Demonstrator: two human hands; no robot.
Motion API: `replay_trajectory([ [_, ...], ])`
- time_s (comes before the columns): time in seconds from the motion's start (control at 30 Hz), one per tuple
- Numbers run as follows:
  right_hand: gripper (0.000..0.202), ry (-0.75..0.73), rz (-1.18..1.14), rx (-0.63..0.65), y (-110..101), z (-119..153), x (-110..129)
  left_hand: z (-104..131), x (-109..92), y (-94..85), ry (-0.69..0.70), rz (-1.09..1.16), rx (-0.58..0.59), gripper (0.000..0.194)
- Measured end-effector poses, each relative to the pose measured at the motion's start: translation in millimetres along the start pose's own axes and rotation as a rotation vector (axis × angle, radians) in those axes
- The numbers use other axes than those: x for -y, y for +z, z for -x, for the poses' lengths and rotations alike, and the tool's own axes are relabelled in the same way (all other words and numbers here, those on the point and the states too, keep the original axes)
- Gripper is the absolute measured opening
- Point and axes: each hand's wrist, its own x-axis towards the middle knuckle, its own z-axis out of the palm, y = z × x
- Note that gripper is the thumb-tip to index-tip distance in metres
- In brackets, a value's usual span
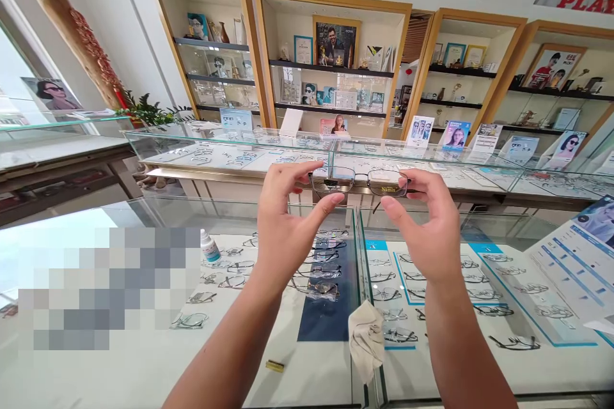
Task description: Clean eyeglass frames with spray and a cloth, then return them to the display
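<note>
A pair of glasses (pixel 361 174) is up in the air between two hands, above the glass counter. The long way of the glasses goes from side to side, almost level. The left hand (pixel 290 223) has its grip pinched on the left end, thumb low and finger high. The right hand (pixel 426 227) has its grip pinched on the right end in the same way. Both hands are touching the glasses, so neither one is nearer. The right lens (pixel 382 181) has gold letters on it. One dark arm tip pokes out below, but I can't tell if both arms are folded. The counter under the hands has two glass boxes side by side. The left box (pixel 230 364) has rows of frames in it, some over a dark blue sheet (pixel 323 323). The right box (pixel 407 377) has more frames, and some sit on white boards with blue edges. A crumpled cloth (pixel 366 339) lies over the line where the boxes meet. A small white bottle (pixel 210 246) stands by the left box's frames. Farther back, a long glass case (pixel 215 172) holds more frames, and wooden shelves (pixel 333 68) behind it hold pictures and cards.
</note>
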Motion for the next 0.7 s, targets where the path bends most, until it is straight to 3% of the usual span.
replay_trajectory([
  [0.27, 0.036, -0.069, 0.099, -0.049, 1.9, -0.4, 2.3, 0.0, -0.6, 1.9, -0.035, -0.001, -0.014, 0.045],
  [0.7, 0.037, -0.060, 0.096, -0.056, 1.9, -0.3, 2.8, 2.1, -2.6, 5.6, -0.133, 0.038, -0.067, 0.055],
])
